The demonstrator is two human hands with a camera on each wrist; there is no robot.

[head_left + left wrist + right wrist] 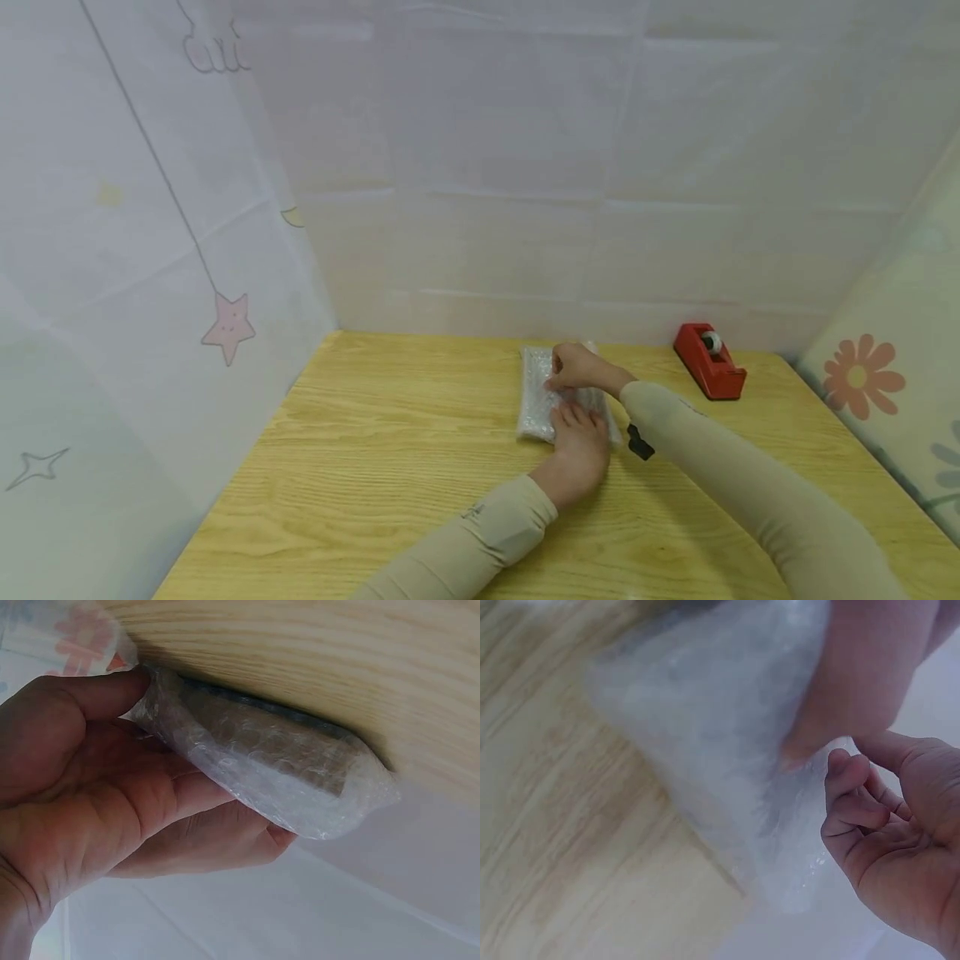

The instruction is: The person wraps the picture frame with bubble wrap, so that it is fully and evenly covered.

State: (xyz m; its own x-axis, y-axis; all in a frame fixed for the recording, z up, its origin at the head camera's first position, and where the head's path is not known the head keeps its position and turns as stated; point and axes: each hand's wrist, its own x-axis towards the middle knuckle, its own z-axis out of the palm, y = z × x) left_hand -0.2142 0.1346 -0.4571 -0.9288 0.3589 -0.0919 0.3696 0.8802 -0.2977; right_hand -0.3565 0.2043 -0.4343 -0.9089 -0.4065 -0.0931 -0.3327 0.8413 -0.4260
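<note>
A flat packet in clear bubble wrap lies near the table's back edge. In the left wrist view, a brown, dark-edged item shows through the wrap; its kind cannot be told. My left hand rests on the packet's near right part, fingers extended over the top and thumb at its side. Just beyond it, my right hand has curled fingers and pinches at the wrap's upper surface. The right wrist view shows that thumb and forefinger meeting at the wrap, their tips partly hidden by the left hand.
A red tape dispenser with a roll in it stands at the back right of the wooden table. Beside the right forearm is a small black object. Pale printed sheets hang behind and along both sides.
</note>
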